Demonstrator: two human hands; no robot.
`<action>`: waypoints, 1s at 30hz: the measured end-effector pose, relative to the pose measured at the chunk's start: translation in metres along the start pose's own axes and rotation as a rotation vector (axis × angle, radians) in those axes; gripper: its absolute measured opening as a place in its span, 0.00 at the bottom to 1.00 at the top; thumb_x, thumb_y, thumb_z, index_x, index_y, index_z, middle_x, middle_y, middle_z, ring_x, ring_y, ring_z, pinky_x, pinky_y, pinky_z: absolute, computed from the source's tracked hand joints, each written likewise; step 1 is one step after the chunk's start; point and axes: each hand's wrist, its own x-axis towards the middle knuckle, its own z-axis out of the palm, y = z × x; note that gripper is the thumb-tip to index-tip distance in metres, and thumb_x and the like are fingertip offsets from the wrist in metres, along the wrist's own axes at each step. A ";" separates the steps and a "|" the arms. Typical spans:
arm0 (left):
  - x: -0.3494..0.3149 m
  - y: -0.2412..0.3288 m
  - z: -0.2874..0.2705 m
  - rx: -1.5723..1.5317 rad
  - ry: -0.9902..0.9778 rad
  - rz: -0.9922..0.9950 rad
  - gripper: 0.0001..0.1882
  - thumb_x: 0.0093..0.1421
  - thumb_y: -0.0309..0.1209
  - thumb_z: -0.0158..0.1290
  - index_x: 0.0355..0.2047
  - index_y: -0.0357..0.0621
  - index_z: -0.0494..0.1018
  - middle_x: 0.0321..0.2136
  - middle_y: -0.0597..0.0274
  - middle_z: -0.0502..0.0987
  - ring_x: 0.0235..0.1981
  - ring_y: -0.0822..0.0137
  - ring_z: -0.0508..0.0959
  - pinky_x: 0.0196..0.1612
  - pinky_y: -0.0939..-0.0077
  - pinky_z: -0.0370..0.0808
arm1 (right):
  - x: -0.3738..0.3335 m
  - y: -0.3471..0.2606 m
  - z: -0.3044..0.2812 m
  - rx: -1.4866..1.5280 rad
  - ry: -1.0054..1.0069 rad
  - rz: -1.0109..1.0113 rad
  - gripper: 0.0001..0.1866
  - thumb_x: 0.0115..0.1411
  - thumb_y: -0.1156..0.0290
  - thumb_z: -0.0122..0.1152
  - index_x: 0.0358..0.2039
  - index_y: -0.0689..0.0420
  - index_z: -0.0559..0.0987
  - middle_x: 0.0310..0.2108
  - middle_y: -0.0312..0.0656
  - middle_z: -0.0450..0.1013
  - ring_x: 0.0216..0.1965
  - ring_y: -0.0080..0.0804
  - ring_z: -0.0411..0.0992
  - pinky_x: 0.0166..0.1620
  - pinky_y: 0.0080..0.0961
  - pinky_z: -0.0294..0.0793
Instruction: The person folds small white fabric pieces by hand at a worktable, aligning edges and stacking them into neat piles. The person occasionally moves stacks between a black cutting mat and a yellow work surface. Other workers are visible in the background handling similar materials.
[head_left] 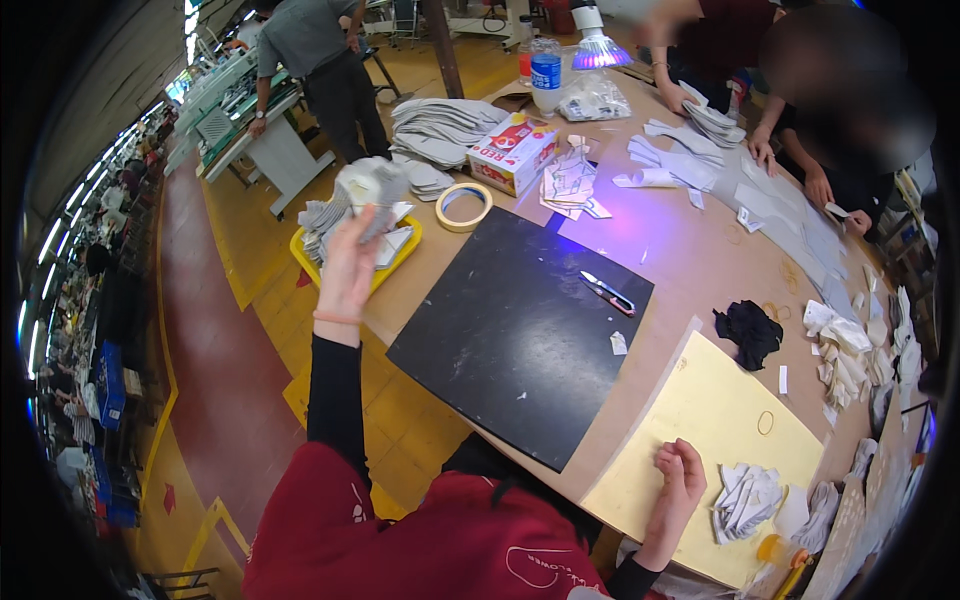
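Note:
My left hand (pixel 348 268) is raised over a yellow tray (pixel 401 262) at the table's left edge. Its fingers are closed round a bundle of grey-white fabric pieces (pixel 372 188), slightly blurred. More stacked fabric pieces (pixel 318 225) fill the tray. My right hand (pixel 681 480) hovers by the near part of a pale yellow board (pixel 700 420), fingers loosely bent and nothing visible in them. Beside it on that board lie a small pile of white fabric pieces (pixel 745 500) and a rubber band (pixel 766 423).
A black mat (pixel 500 340) bears thread snips (pixel 608 293) and a scrap. Behind it are a tape roll (pixel 464 207), a box (pixel 513 152), a bottle (pixel 546 76) and a lit lamp (pixel 600 50). Black cloth (pixel 748 333) lies right. Co-workers handle fabric pieces (pixel 712 122) across the table.

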 end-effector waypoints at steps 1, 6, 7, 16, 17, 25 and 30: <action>-0.006 -0.008 0.011 -0.107 -0.026 -0.159 0.23 0.66 0.28 0.57 0.58 0.29 0.66 0.53 0.47 0.74 0.54 0.56 0.75 0.59 0.69 0.74 | 0.001 -0.003 0.003 -0.046 0.000 -0.037 0.13 0.67 0.79 0.55 0.50 0.69 0.75 0.43 0.45 0.77 0.44 0.29 0.75 0.51 0.25 0.74; -0.068 -0.074 0.091 -0.565 -0.220 -0.806 0.24 0.69 0.33 0.52 0.61 0.33 0.63 0.56 0.42 0.71 0.55 0.50 0.73 0.59 0.56 0.73 | 0.012 -0.045 0.051 -0.379 -0.108 -0.366 0.10 0.58 0.83 0.60 0.42 0.64 0.81 0.40 0.45 0.80 0.44 0.34 0.78 0.50 0.27 0.74; -0.086 -0.088 0.112 -0.515 -0.276 -0.855 0.19 0.68 0.29 0.53 0.56 0.32 0.67 0.53 0.45 0.75 0.53 0.53 0.76 0.56 0.62 0.76 | 0.015 -0.057 0.061 -0.484 -0.143 -0.520 0.11 0.56 0.83 0.61 0.41 0.63 0.82 0.40 0.46 0.79 0.43 0.38 0.78 0.49 0.28 0.75; -0.206 -0.144 0.184 -0.202 -0.616 -1.010 0.19 0.68 0.27 0.49 0.58 0.34 0.66 0.53 0.53 0.74 0.57 0.60 0.72 0.64 0.58 0.67 | 0.033 -0.053 0.064 -0.834 0.247 -1.121 0.13 0.46 0.73 0.73 0.35 0.52 0.86 0.28 0.32 0.76 0.29 0.31 0.74 0.35 0.29 0.69; -0.212 -0.144 0.191 -0.195 -0.629 -1.010 0.20 0.68 0.27 0.50 0.58 0.34 0.65 0.53 0.54 0.74 0.56 0.60 0.73 0.64 0.58 0.67 | 0.031 -0.057 0.057 -0.865 0.258 -1.144 0.12 0.46 0.74 0.73 0.34 0.52 0.85 0.27 0.32 0.76 0.28 0.31 0.74 0.35 0.29 0.69; -0.232 -0.145 0.203 -0.180 -0.710 -1.063 0.21 0.66 0.23 0.53 0.59 0.37 0.66 0.52 0.61 0.75 0.53 0.71 0.74 0.60 0.73 0.68 | 0.024 -0.047 0.031 -0.792 0.189 -0.964 0.09 0.46 0.76 0.70 0.28 0.55 0.78 0.31 0.36 0.73 0.37 0.37 0.72 0.42 0.30 0.69; -0.216 -0.139 0.196 -0.086 -0.781 -1.052 0.25 0.63 0.19 0.56 0.60 0.36 0.65 0.51 0.60 0.76 0.52 0.70 0.76 0.59 0.75 0.70 | 0.015 -0.071 0.008 -0.324 -0.318 -0.460 0.09 0.53 0.74 0.64 0.26 0.57 0.71 0.33 0.38 0.68 0.45 0.37 0.63 0.52 0.31 0.62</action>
